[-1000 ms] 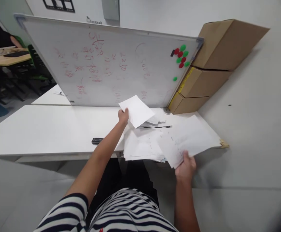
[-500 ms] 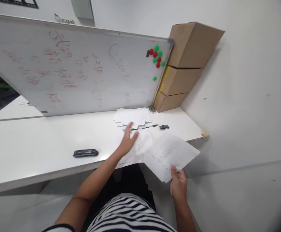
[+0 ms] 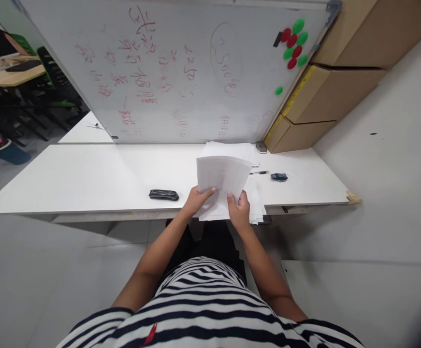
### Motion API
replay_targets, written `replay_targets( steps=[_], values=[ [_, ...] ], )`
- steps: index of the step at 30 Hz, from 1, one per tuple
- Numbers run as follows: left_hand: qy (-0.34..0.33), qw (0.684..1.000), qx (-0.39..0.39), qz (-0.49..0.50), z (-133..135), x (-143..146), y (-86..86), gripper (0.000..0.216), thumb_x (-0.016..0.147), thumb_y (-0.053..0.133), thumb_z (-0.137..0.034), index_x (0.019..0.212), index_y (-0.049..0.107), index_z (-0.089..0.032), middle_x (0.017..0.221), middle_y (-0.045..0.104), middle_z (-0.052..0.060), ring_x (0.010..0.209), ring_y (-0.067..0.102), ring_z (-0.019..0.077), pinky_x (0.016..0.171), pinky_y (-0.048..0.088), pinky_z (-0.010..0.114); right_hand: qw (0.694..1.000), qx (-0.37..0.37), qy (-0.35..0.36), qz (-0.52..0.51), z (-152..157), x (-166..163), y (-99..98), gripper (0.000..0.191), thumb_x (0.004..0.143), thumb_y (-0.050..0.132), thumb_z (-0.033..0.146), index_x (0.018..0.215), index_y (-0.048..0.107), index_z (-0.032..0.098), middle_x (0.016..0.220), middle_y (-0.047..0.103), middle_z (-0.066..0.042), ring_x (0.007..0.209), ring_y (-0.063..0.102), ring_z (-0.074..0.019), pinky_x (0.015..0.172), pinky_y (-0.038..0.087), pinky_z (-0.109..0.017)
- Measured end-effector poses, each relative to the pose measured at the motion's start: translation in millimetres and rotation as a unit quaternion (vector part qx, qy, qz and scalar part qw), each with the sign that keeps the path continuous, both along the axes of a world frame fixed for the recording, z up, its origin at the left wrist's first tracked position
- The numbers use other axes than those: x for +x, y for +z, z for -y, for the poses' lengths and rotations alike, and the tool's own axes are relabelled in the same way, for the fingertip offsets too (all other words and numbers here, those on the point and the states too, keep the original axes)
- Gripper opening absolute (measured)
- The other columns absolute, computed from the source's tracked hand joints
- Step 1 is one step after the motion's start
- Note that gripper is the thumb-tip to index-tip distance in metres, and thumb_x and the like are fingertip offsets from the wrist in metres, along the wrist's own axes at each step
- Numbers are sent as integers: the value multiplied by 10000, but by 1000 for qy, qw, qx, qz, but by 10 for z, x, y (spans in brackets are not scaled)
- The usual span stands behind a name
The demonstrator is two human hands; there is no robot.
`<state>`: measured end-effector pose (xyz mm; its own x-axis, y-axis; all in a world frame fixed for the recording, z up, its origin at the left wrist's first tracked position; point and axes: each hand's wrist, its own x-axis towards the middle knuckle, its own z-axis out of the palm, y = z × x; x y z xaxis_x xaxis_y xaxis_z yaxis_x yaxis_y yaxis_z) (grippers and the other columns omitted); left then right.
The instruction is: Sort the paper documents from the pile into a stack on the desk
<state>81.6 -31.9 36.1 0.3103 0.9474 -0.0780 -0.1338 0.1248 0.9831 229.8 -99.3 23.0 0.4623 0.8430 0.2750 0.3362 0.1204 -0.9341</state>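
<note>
Printed paper sheets are held up in front of me, over the table's front edge. My left hand grips their lower left side, thumb on top. On the lower right side, my right hand pinches the same sheets, its thumb on the near face. More loose papers lie beneath and to the right, partly hidden by the held sheets and the right hand. Behind them, a stack of white papers rests against the whiteboard's foot. A black stapler lies left of my left hand.
On the white table, a pen and a small dark blue packet lie to the right. A whiteboard with red and green magnets stands behind. Cardboard boxes are stacked at the right, beside the wall.
The right hand has brought its sheets leftward in front of me. The left hand, open over the papers before, now grips the sheets too. My view has shifted left.
</note>
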Motion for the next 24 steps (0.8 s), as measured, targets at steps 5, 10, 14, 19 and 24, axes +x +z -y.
replay_targets(
  steps=[5,10,14,19,24],
  values=[
    [-8,999,-2,-31,79,-13,-136,455,678,756,-471,998,723,-150,1077,715,112,1037,648,286,943,485,444,999,-45,-2,17,129,-22,-207,474,858,542,425,1261,479,185,1179,643,-137,1095,600,-261,921,470,-410],
    [2,999,8,-54,122,13,-97,399,699,743,-461,969,730,-167,1064,720,95,1051,639,290,955,478,447,996,-83,-12,39,193,41,-241,494,854,541,431,1274,463,182,1196,625,-159,1105,592,-285,918,465,-442],
    [81,996,-23,40,163,28,25,456,699,752,-442,1051,696,-157,1119,701,101,1101,619,284,996,462,445,999,-40,26,-18,243,39,-172,607,839,592,423,1364,373,213,1129,654,-113,1051,619,-237,944,456,-433],
    [62,980,-40,186,375,115,177,616,760,708,-428,1307,538,-203,1287,613,92,1219,547,262,1081,398,445,982,-6,86,-170,368,-187,-44,510,838,605,455,1273,468,228,1040,692,-69,967,651,-203,908,489,-395],
    [5,995,8,98,520,5,199,610,811,638,-469,1339,477,-210,1335,568,106,1231,526,259,1051,408,416,992,-41,17,-119,458,-317,56,327,853,577,469,994,648,182,1046,709,-91,1056,620,-243,981,439,-416]
  ],
)
